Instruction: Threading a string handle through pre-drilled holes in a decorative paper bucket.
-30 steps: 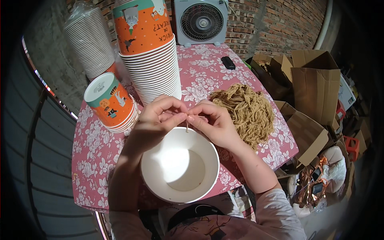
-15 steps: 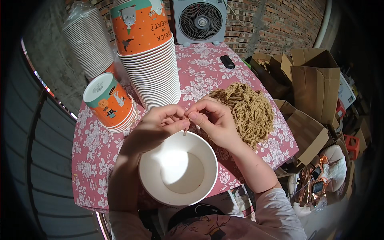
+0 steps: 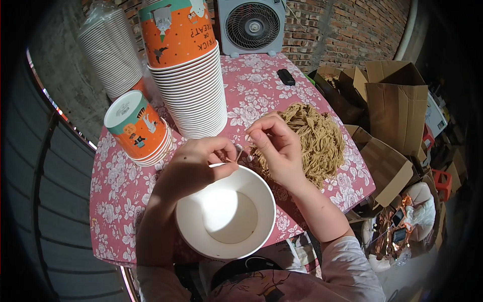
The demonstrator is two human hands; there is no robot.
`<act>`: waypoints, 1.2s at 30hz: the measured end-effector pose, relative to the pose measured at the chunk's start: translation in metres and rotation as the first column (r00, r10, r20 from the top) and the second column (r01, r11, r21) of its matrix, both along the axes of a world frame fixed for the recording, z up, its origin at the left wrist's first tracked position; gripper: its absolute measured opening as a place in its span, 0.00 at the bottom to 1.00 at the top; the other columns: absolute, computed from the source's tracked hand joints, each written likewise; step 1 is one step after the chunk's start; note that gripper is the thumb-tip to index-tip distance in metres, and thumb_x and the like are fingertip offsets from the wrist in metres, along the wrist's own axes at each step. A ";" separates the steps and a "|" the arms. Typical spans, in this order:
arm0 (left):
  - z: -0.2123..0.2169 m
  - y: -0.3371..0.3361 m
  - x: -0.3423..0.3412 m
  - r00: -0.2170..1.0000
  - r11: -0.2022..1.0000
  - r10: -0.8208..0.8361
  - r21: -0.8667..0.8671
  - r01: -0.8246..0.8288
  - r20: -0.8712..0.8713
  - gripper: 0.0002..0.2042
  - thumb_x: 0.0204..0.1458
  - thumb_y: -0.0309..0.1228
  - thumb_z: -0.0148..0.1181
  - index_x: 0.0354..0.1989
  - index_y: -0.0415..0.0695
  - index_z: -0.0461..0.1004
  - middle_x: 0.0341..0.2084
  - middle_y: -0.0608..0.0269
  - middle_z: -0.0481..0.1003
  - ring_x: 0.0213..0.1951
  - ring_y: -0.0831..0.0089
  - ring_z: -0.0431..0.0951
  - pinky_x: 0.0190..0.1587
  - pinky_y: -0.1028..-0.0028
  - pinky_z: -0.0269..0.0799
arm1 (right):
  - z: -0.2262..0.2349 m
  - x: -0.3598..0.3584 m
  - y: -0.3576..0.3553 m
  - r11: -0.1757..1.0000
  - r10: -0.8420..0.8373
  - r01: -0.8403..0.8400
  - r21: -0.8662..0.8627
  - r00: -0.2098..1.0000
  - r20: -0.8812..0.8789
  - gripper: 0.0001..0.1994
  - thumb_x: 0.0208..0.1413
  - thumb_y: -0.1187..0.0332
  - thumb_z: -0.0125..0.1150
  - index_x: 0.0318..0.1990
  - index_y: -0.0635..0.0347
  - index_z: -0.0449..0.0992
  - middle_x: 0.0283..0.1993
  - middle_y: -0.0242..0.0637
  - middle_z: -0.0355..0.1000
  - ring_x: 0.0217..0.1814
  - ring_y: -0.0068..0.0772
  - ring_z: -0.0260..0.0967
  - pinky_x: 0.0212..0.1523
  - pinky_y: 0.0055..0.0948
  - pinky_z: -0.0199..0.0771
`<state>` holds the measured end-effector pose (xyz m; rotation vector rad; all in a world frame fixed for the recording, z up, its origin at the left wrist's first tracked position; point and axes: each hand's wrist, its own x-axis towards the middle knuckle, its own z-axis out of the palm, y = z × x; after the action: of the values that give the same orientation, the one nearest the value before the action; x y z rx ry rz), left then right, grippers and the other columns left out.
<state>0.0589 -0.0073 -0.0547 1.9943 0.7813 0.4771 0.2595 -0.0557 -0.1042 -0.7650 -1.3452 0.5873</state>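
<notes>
A white paper bucket (image 3: 183, 224) stands upright at the table's near edge, its open mouth facing me. Over its far rim my left hand (image 3: 201, 163) pinches a thin strand (image 3: 238, 155) between thumb and forefinger; the strand's exact kind is too small to tell. My right hand (image 3: 276, 148) is beside it to the right, thumb and forefinger pressed together; whatever they hold, if anything, is too small to make out. Just behind the right hand lies a heap of tan cord (image 3: 319, 143), partly covered by that hand.
A tall stack of orange paper buckets (image 3: 188, 95) rises behind my left hand, with a shorter upside-down stack (image 3: 136, 128) to its left. A box fan (image 3: 254, 30) and a small black object (image 3: 286, 77) are on the flowered tablecloth (image 3: 251, 108). Cardboard boxes (image 3: 392, 108) crowd the right.
My hands have drawn apart: the right moved up and to the right, while the left stayed near the bucket's rim. The thin strand now shows by the left fingertips.
</notes>
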 end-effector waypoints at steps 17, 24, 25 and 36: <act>-0.004 0.032 -0.022 0.986 0.963 0.132 0.224 -0.151 0.097 0.06 0.53 0.28 0.65 0.33 0.38 0.77 0.23 0.66 0.76 0.25 0.82 0.75 0.29 0.78 0.68 | 0.014 0.007 -0.008 0.947 0.231 -0.266 -0.182 0.954 -0.193 0.18 0.69 0.66 0.58 0.63 0.60 0.68 0.28 0.22 0.66 0.32 0.12 0.64 0.33 0.15 0.62; -0.002 0.033 -0.029 0.884 0.678 0.435 0.584 -0.447 0.171 0.08 0.52 0.27 0.66 0.35 0.37 0.76 0.29 0.59 0.77 0.28 0.69 0.77 0.33 0.71 0.73 | 0.006 0.019 -0.005 0.668 0.640 -0.741 0.061 0.531 -0.555 0.21 0.72 0.56 0.48 0.58 0.67 0.68 0.43 0.36 0.69 0.34 0.20 0.61 0.33 0.19 0.62; 0.001 0.022 -0.023 0.891 0.543 0.397 0.726 -0.421 0.220 0.08 0.52 0.27 0.67 0.36 0.37 0.76 0.31 0.59 0.78 0.30 0.67 0.78 0.34 0.70 0.73 | 0.006 0.017 -0.006 0.668 0.639 -0.741 0.061 0.531 -0.556 0.21 0.72 0.56 0.48 0.58 0.67 0.68 0.43 0.36 0.69 0.34 0.20 0.61 0.33 0.19 0.62; 0.007 -0.042 0.013 0.941 0.921 -0.020 -0.361 0.149 0.337 0.13 0.60 0.24 0.61 0.50 0.32 0.72 0.37 0.53 0.81 0.29 0.78 0.78 0.28 0.75 0.73 | 0.002 0.014 0.002 0.391 0.835 -0.827 0.404 0.135 -0.533 0.36 0.69 0.42 0.46 0.65 0.71 0.62 0.58 0.45 0.68 0.57 0.31 0.66 0.58 0.33 0.71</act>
<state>0.0715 -0.0495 -0.0473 1.5265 0.5269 0.5420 0.2739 -0.0536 -0.1018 0.4004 -0.9292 1.6081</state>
